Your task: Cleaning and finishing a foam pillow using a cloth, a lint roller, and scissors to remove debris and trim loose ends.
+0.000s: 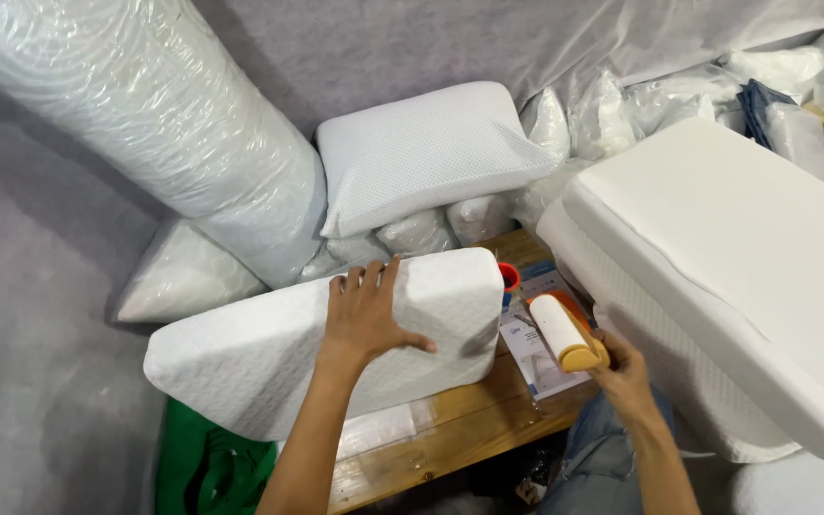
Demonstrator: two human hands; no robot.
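My left hand (366, 319) lies flat, steadying the white pillow (269, 353). At three o'clock, my right hand (622, 374) grips the lint roller (562, 331), poised to roll

**Both hands out in front**

The left hand (366, 315) lies flat with its palm down, fingers spread and pointing away, forearm stretched forward. The right hand (622, 372) is lower and to the side, fingers curled closed in a grip, wrist bent.

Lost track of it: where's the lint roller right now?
In the head view, right of centre: the lint roller is in the right hand, over the wooden table, beside the quilted pillow.
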